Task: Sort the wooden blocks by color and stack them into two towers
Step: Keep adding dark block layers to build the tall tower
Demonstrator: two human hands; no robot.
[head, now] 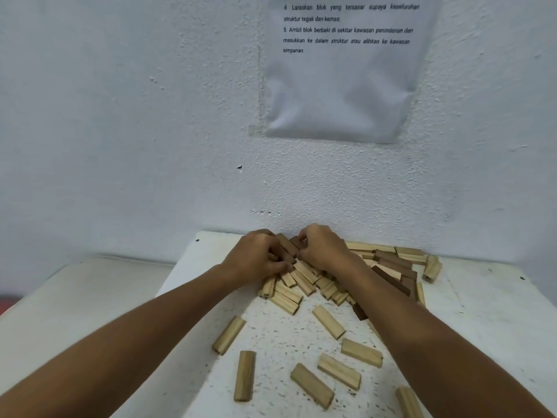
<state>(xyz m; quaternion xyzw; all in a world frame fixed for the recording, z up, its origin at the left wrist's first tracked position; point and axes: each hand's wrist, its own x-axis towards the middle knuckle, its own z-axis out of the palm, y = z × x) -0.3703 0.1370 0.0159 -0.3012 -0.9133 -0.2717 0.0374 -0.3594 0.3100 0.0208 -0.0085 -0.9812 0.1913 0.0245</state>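
Both hands are buried in the pile of blocks [304, 282] at the far edge of the desk [211, 267], right against the white wall [120, 116]. The left hand [256, 260] lies on the left side of the pile with its fingers curled down around dark blocks [286, 245] at the top of the pile; its grip is clamped on them. The right hand [324, 248] sits just beside it, touching the same cluster, fingers bent and pinching a dark block at the pile's top. Most of the pile under the hands is light wood. To the right of the pile lie more dark brown blocks [391, 276] mixed with light ones, touching the right forearm. Nearer the person than the pile, several light blocks [328, 321] lie scattered flat and apart from each other on the speckled desk. No tower stands yet. On the wall above the pile hangs a printed sheet of paper [340, 79]
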